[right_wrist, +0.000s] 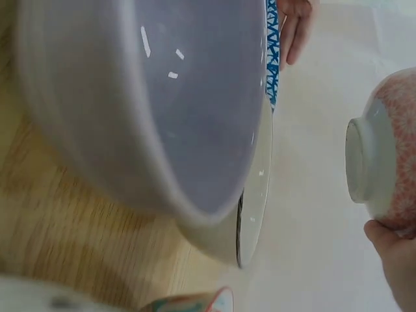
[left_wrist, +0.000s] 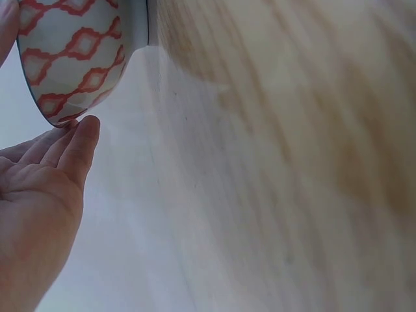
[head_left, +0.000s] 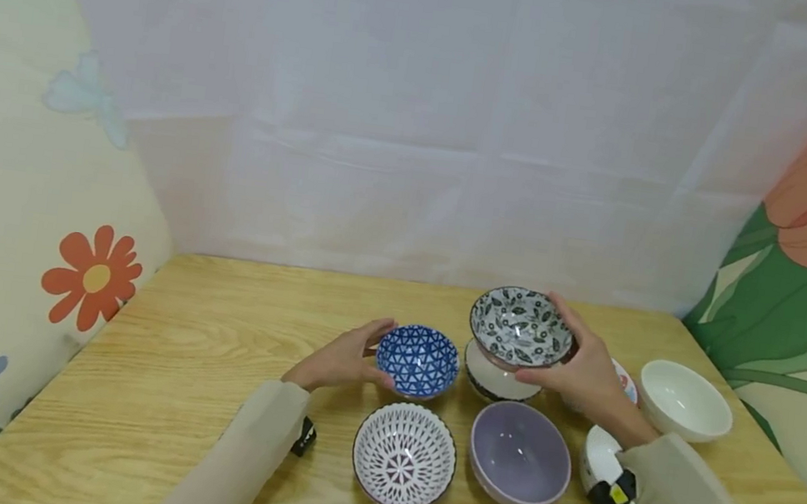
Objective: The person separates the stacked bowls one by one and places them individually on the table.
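My right hand [head_left: 588, 376] holds a bowl with a black-and-white leaf pattern [head_left: 521, 325] by its right side, thumb in front and fingers behind. In the right wrist view this bowl's pinkish-red outside [right_wrist: 403, 143] and white foot show, raised in the air. Below it, partly covered, sits a white bowl with a dark patterned rim [head_left: 501, 382]. My left hand [head_left: 349, 355] grips the left side of a blue triangle-patterned bowl [head_left: 418, 361], thumb and fingers apart along its rim. The left wrist view shows red diamond shapes on that bowl's outside [left_wrist: 78, 52], its foot at the tabletop.
Nearer me stand a bowl with a radiating dark pattern [head_left: 404, 457] and a lilac bowl [head_left: 520, 455]. At right are a white bowl [head_left: 685, 402], a small bowl with red marks [head_left: 626, 384] behind my right hand, and another white bowl [head_left: 598, 452] under my right wrist.
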A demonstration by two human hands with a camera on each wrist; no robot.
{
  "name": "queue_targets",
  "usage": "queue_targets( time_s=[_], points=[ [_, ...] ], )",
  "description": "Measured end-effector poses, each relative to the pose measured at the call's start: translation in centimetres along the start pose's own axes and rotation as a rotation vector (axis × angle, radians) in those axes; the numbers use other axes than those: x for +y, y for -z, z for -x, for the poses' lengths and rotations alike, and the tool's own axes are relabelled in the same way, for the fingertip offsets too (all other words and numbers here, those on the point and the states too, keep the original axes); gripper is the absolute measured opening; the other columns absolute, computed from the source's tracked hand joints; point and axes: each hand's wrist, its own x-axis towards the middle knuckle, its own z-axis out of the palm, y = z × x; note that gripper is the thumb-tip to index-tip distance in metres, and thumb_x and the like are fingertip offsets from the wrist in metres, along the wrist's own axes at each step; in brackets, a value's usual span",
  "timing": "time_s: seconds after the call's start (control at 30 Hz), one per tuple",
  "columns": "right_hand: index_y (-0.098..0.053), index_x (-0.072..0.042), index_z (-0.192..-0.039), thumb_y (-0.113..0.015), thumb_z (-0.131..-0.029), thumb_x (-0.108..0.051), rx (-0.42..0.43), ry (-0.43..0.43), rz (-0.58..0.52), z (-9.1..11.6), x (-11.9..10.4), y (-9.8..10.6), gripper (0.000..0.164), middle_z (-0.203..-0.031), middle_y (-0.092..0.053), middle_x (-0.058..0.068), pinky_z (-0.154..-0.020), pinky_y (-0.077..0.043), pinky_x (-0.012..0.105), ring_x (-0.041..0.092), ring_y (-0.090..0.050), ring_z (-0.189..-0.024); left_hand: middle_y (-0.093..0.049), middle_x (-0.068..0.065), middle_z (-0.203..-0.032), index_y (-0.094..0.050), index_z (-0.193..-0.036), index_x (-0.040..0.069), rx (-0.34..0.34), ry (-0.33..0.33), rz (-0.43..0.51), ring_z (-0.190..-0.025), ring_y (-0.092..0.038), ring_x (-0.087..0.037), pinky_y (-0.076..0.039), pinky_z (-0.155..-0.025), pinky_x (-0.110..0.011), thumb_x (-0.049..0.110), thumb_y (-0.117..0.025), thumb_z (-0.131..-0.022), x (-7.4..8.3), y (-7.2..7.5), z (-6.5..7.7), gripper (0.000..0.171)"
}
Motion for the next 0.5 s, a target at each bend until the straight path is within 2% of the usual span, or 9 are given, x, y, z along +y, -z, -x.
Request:
queue_targets(
  time_s=[0.13, 0.2, 0.23, 0.33, 0.43, 0.5],
  points=[
    [-0.015, -0.02, -0.154, -0.088, -0.065, -0.015, 0.005, -0.045, 0.031, 0.8, 0.0, 1.1, 0.115, -0.156, -0.023, 0.017, -0.111, -0.032, 0.05, 0.038, -0.031, -0.138, -0.021, -0.019, -0.156, -0.015, -0.151, -0.002, 0.003, 0.0, -0.005, -0.141, -0.028, -0.038, -0.032, -0.112, -0.049, 0.015, -0.078, -0.08, 0.0, 0.0, 0.1, 0.096],
    [-0.014, -0.023, -0.154, -0.087, -0.066, -0.015, 0.009, -0.068, 0.043, 1.2, 0.1, 1.6, 0.115, -0.156, -0.023, 0.017, -0.11, -0.036, 0.042, 0.038, -0.032, -0.137, -0.021, -0.018, -0.156, -0.015, -0.151, -0.001, 0.007, 0.003, -0.007, -0.141, -0.028, -0.037, -0.033, -0.112, -0.049, 0.016, -0.078, -0.079, -0.1, 0.1, 0.1, 0.097],
    [-0.013, -0.024, -0.154, -0.087, -0.066, -0.015, 0.012, -0.077, 0.051, 1.4, 0.2, 1.9, 0.115, -0.156, -0.023, 0.017, -0.108, -0.038, 0.034, 0.038, -0.032, -0.136, -0.021, -0.018, -0.157, -0.016, -0.151, 0.0, 0.009, 0.007, -0.005, -0.141, -0.029, -0.037, -0.033, -0.112, -0.048, 0.016, -0.079, -0.079, -0.1, 0.1, 0.1, 0.097],
    [-0.013, -0.022, -0.154, -0.087, -0.067, -0.014, 0.029, -0.079, 0.051, 2.2, 0.4, 2.5, 0.114, -0.154, -0.025, 0.021, -0.094, -0.044, 0.014, 0.04, -0.034, -0.133, -0.021, -0.018, -0.157, -0.016, -0.151, -0.001, 0.009, 0.006, -0.007, -0.141, -0.029, -0.036, -0.033, -0.112, -0.048, 0.018, -0.079, -0.078, -0.1, 0.1, 0.1, 0.099],
    [-0.013, -0.02, -0.155, -0.085, -0.069, -0.012, 0.04, -0.074, 0.021, 3.1, 0.8, 3.1, 0.112, -0.153, -0.025, 0.024, -0.082, -0.042, 0.004, 0.041, -0.035, -0.13, -0.021, -0.017, -0.157, -0.016, -0.151, 0.0, 0.009, 0.01, -0.005, -0.141, -0.029, -0.035, -0.033, -0.112, -0.047, 0.017, -0.079, -0.078, 0.0, 0.1, 0.0, 0.099],
    [-0.013, -0.02, -0.155, -0.084, -0.071, -0.01, 0.051, -0.067, 0.015, 3.7, 1.2, 3.5, 0.11, -0.152, -0.025, 0.024, -0.08, -0.043, 0.003, 0.039, -0.036, -0.129, -0.022, -0.017, -0.157, -0.016, -0.151, -0.001, 0.008, 0.009, -0.007, -0.141, -0.029, -0.036, -0.033, -0.112, -0.047, 0.016, -0.079, -0.078, 0.0, 0.1, 0.0, 0.098]
  ],
)
